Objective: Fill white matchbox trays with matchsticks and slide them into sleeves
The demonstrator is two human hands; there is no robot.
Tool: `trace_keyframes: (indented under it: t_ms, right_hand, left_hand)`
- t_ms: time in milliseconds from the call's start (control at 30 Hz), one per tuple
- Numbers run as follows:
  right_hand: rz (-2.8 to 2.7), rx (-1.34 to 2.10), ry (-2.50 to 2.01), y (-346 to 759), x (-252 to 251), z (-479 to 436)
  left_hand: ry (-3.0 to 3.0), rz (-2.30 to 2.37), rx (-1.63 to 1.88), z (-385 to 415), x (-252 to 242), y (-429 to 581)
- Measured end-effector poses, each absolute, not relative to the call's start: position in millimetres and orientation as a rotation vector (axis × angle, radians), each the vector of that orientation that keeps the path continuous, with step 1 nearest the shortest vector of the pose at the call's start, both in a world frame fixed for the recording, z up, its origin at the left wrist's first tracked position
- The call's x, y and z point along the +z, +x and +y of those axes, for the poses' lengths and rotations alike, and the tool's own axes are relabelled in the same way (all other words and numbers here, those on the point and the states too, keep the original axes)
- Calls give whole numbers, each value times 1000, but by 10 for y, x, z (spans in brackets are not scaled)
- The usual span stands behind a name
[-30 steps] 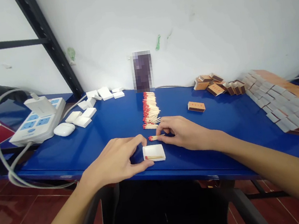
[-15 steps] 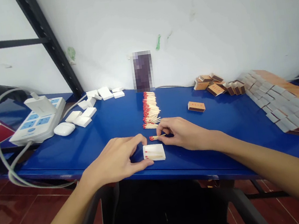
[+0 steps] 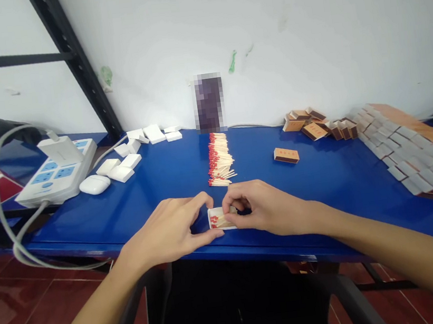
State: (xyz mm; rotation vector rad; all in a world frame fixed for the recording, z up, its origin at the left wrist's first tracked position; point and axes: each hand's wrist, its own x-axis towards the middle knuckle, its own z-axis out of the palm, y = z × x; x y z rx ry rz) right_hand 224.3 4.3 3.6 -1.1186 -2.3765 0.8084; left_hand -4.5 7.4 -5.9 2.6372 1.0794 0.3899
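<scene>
A small white tray point(image 3: 210, 214) lies near the front edge of the blue table, with red-tipped matches point(image 3: 218, 221) in it. My left hand point(image 3: 173, 229) holds the tray's left end between thumb and index finger. Over the tray's right part is my right hand point(image 3: 260, 206), its thumb and fingers pinched on matches that lie partly inside the tray; its fingers hide their ends. Behind the tray a long pile of matches point(image 3: 219, 156) stretches back, red heads to the left. One closed matchbox point(image 3: 286, 155) lies to the right of the pile.
White trays point(image 3: 122, 171) and a white rounded case point(image 3: 94, 184) are at the left, beside a power strip point(image 3: 58, 172) with cables. Matchbox sleeves point(image 3: 314, 130) lie at the back right, near stacked matchboxes point(image 3: 418, 151). A blurred dark object point(image 3: 209, 102) stands behind the pile.
My right hand has moved left and slightly down, bringing its matches from behind the tray into it. My left hand has stayed at the tray. The view has shifted slightly.
</scene>
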Motion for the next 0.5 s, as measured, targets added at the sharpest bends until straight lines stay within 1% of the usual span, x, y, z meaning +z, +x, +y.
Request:
trace_keyframes:
  t_ms: [100, 267, 400, 500]
  right_hand:
    - [-2408, 699, -1118, 2212, 19, 21]
    - [-2436, 486, -996, 2237, 27, 11]
    - [-2351, 290, -907, 2285, -9, 42]
    - [-2238, 217, -867, 2306, -35, 56]
  left_hand:
    - [2633, 1088, 397, 78, -71, -45]
    - [2600, 1103, 400, 72, -70, -42]
    - [2582, 1088, 433, 60, -73, -47]
    - [2557, 1064, 469, 63, -90, -54]
